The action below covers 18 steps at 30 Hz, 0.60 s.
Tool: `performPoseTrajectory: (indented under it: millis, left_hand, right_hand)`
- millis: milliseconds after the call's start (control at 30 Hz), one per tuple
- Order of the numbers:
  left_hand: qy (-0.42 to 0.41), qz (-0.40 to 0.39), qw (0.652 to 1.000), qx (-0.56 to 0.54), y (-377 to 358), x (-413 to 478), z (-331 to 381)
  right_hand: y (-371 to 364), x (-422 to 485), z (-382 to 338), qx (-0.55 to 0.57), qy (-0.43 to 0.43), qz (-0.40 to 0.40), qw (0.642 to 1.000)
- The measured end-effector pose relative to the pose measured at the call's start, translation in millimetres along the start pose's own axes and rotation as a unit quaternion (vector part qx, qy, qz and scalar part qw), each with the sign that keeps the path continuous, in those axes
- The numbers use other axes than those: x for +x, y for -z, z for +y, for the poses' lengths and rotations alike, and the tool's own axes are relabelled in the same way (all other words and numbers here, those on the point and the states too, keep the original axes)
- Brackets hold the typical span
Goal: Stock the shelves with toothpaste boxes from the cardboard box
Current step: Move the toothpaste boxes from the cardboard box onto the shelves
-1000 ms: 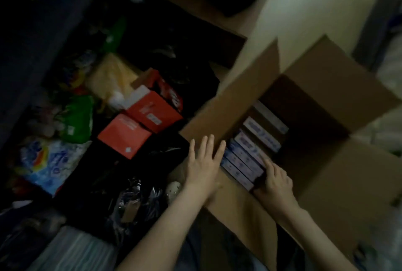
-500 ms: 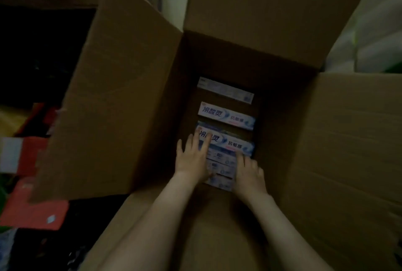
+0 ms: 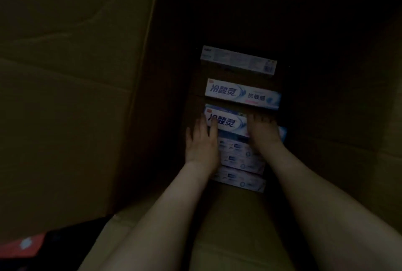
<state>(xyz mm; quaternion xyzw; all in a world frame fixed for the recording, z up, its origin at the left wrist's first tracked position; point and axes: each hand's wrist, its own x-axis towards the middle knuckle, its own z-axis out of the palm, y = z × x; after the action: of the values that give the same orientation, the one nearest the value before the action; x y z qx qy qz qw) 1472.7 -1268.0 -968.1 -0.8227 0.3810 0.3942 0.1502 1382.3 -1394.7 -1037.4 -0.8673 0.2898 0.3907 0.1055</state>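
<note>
Dim light, and on the far left a wide flap (image 3: 76, 96) of the cardboard box (image 3: 230, 227) stands open, with something red (image 3: 21, 245) peeking out below it in the bottom corner. Moving in, the left hand (image 3: 201, 142) is down inside the box. Its fingers are straight and a little spread, lying on the left end of the top toothpaste box (image 3: 228, 122): resting there, not gripping. That white-and-blue carton sits on a stack of toothpaste boxes (image 3: 239, 159), whose nearer edges show between the two forearms. Just beyond it a second printed carton (image 3: 242, 94) lies face up, and furthest back a third carton (image 3: 238, 60) shows a barcode at its right end. Over to the right, the right hand (image 3: 264, 133) lies on the right part of that same top carton. It's too dark to tell whether its fingers curl over the far edge or lie flat.
</note>
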Motion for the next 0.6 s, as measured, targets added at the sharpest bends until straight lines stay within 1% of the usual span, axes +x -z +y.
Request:
performPoseTrajectory:
  millis: [67, 133, 267, 300, 367, 400, 433, 533, 600]
  left_hand:
    - [-0.025, 0.033, 0.999, -0.022, 18.2, -27.2, 3.9]
    - [-0.049, 0.060, 0.997, -0.016, 44.2, -65.1, 7.8]
    - [-0.091, 0.076, 0.991, 0.057, 121.8, -167.7, 3.9]
    - [-0.097, 0.090, 0.988, 0.077, 142.3, -195.9, 0.1]
    - [-0.114, 0.145, 0.979, 0.092, 180.7, -251.3, -10.4]
    - [-0.118, 0.152, 0.977, 0.091, 202.8, -280.6, -17.3]
    - [-0.116, 0.162, 0.976, 0.084, 225.6, -310.2, -24.3]
    - [-0.046, 0.185, 0.980, 0.062, 285.9, -395.9, -46.5]
    - [-0.001, 0.233, 0.970, 0.064, 307.6, -445.3, -69.2]
  right_hand:
    - [25.7, -30.8, -0.2, -0.004, -0.003, 0.006, 1.000]
    - [62.4, -79.9, -2.4, -0.013, 0.016, 0.011, 1.000]
    - [158.9, -206.0, -13.0, 0.014, 0.107, 0.025, 0.994]
    - [184.9, -236.5, -16.7, 0.023, 0.125, 0.032, 0.991]
    - [236.7, -293.1, -26.1, 0.034, 0.153, 0.051, 0.986]
    - [262.1, -318.5, -31.4, 0.032, 0.168, 0.067, 0.983]
    - [288.0, -342.1, -37.0, 0.025, 0.186, 0.087, 0.978]
    - [358.2, -406.7, -59.4, 0.013, 0.247, 0.130, 0.960]
    - [398.1, -443.3, -80.1, -0.006, 0.295, 0.147, 0.944]
